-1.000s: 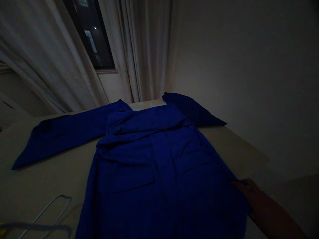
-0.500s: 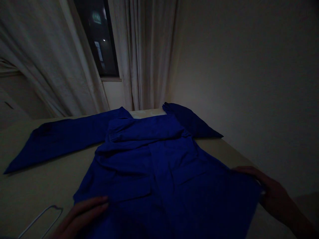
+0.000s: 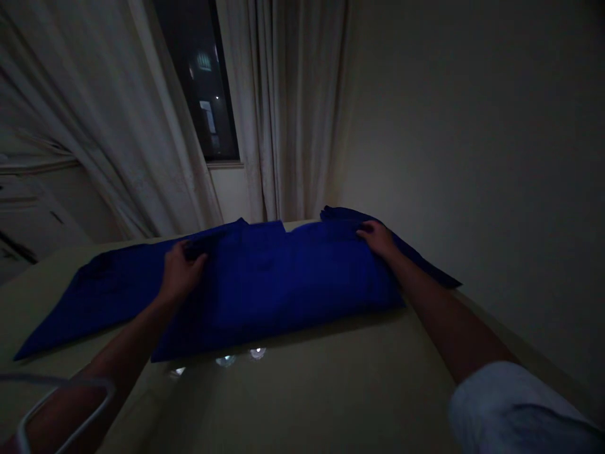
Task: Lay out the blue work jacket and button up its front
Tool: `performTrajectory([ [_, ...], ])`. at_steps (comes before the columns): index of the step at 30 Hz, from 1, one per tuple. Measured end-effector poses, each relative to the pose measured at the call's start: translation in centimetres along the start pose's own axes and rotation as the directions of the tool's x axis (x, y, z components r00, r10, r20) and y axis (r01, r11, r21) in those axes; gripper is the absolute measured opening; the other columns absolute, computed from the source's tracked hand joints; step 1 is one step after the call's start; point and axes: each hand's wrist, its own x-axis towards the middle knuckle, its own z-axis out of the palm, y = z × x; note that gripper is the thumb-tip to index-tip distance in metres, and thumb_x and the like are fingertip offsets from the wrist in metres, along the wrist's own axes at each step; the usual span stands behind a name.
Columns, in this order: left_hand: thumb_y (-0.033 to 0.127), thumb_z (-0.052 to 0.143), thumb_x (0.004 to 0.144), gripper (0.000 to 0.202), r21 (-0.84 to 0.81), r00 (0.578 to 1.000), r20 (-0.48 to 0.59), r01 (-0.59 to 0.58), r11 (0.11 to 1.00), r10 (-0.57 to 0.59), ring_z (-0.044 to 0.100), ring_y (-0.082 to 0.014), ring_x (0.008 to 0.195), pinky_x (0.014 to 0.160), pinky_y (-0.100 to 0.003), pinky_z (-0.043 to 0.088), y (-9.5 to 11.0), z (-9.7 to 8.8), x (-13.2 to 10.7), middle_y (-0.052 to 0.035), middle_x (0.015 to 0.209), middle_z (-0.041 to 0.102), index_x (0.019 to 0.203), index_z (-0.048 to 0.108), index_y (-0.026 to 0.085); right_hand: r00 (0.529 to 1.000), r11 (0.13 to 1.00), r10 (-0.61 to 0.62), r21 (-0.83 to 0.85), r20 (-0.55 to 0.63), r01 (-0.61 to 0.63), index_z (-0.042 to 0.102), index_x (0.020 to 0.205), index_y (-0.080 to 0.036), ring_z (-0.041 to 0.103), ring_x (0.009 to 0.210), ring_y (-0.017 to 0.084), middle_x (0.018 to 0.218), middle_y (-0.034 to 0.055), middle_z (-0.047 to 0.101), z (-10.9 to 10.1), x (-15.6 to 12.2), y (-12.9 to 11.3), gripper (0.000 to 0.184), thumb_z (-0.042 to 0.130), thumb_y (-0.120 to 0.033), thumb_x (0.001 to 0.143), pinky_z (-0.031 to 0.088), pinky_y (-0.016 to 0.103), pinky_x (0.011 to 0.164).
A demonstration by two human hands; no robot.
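A blue jacket lies on the pale table, its body doubled over into a wide band. One sleeve stretches to the left; the other sleeve reaches out on the right, partly behind my arm. My left hand is closed on the upper left part of the folded body, thumb and fingers pinching the cloth. At the upper right of the fold, my right hand grips the fabric between thumb and fingers. The fold hides the jacket's front and pockets.
A pale wire hanger shows at the lower left, over my left forearm. A wall borders the table on the right. Curtains and a dark window stand behind it. Light reflections shine on the tabletop.
Both hands have moved away from me to the far side, carrying the jacket's near part over onto the rest. The tabletop close to me is now uncovered.
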Motion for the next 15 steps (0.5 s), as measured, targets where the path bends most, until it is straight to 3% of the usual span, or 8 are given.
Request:
performTrajectory([
  [3, 0.051, 0.053, 0.101, 0.076, 0.148, 0.958, 0.22, 0.152, 0.977, -0.182, 0.054, -0.0417, 0.139, 0.112, -0.05, 0.046, -2.1, 2.8, 1.6, -0.0309, 0.151, 0.053, 0.153, 0.042, -0.003, 0.986, 0.996, 0.074, -0.063, 0.149, -0.065, 0.061, 0.138, -0.006, 0.069, 0.116, 0.032, 0.13, 0.0241, 0.071, 3.9, 0.5, 0.8, 0.062, 0.079, -0.04, 0.089, 0.052, 0.038, 0.096],
  [5, 0.056, 0.053, 0.099, 0.079, 0.231, 0.94, 0.276, 0.137, 0.963, -0.2, 0.054, -0.0444, 0.139, 0.114, -0.053, 0.043, -3.2, 3.8, 2.2, -0.0309, 0.151, 0.055, 0.154, 0.043, 0.0, 0.982, 0.993, 0.093, -0.081, 0.166, -0.08, 0.062, 0.138, -0.005, 0.068, 0.119, 0.036, 0.13, 0.0258, 0.07, 5.0, 0.3, 1.7, 0.066, 0.081, -0.044, 0.087, 0.052, 0.041, 0.098],
  [8, 0.057, 0.044, 0.103, 0.076, 0.232, 0.967, 0.248, 0.007, 0.973, -0.066, 0.047, -0.0448, 0.146, 0.115, -0.056, 0.041, -3.8, 4.5, 3.5, -0.0262, 0.16, 0.049, 0.159, 0.042, 0.006, 0.985, 0.992, 0.074, -0.108, 0.156, -0.057, 0.057, 0.147, -0.008, 0.062, 0.129, 0.037, 0.14, 0.0249, 0.064, 5.1, 0.5, 2.4, 0.068, 0.076, -0.043, 0.092, 0.048, 0.042, 0.105],
  [10, 0.051, 0.04, 0.105, 0.067, 0.19, 0.965, 0.257, -0.093, 0.977, 0.042, 0.045, -0.0417, 0.148, 0.115, -0.057, 0.039, -3.2, 4.9, 4.6, -0.0213, 0.163, 0.047, 0.161, 0.041, 0.013, 0.986, 0.986, -0.036, -0.156, 0.161, 0.061, 0.049, 0.157, -0.014, 0.053, 0.139, 0.038, 0.155, 0.0233, 0.053, 4.9, 0.8, 2.2, 0.072, 0.073, -0.041, 0.095, 0.043, 0.046, 0.111],
  [12, 0.044, 0.041, 0.106, 0.057, 0.169, 0.942, 0.319, -0.167, 0.971, 0.106, 0.048, -0.0384, 0.146, 0.116, -0.058, 0.036, -2.2, 5.5, 5.6, -0.0178, 0.157, 0.055, 0.157, 0.048, 0.019, 0.962, 0.956, -0.154, -0.212, 0.223, 0.203, 0.042, 0.163, -0.023, 0.045, 0.145, 0.04, 0.165, 0.019, 0.043, 5.0, 0.9, 1.5, 0.074, 0.069, -0.038, 0.097, 0.039, 0.052, 0.114],
  [15, 0.036, 0.044, 0.104, 0.04, 0.17, 0.887, 0.432, -0.259, 0.951, 0.164, 0.057, -0.0355, 0.135, 0.115, -0.062, 0.032, -0.9, 6.4, 6.7, -0.0134, 0.139, 0.069, 0.135, 0.068, 0.025, 0.917, 0.913, -0.204, -0.273, 0.342, 0.305, 0.046, 0.161, -0.03, 0.047, 0.141, 0.041, 0.158, 0.0161, 0.054, 5.7, 0.7, 0.4, 0.064, 0.064, -0.034, 0.1, 0.037, 0.058, 0.111],
])
